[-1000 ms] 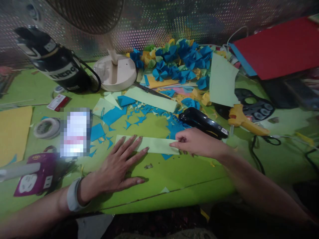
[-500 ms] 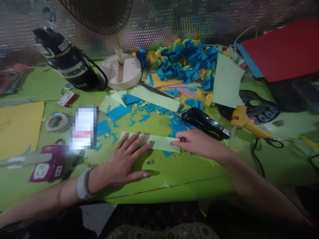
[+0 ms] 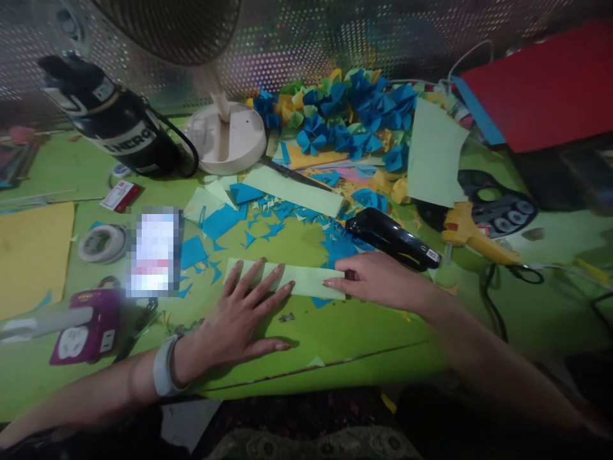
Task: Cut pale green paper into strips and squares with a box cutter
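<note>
Paper strip (image 3: pixel 306 282), pale green: left hand (image 3: pixel 234 319), spread open, is pinning it flat; right hand (image 3: pixel 378 278), curled, is pinching its end to steady it.

The left hand (image 3: pixel 237 317) lies spread flat, its fingertips on a strip of pale green paper (image 3: pixel 287 281) on the green tabletop (image 3: pixel 368 338). The right hand (image 3: pixel 378 280) rests on the strip's right end, just near a black stapler (image 3: pixel 385 240). Blue paper scraps (image 3: pixel 338 248) litter the table beyond, with folded blue paper flowers (image 3: pixel 354 121) at the far side and a yellow hot glue gun (image 3: pixel 472 235) to the right.
</note>
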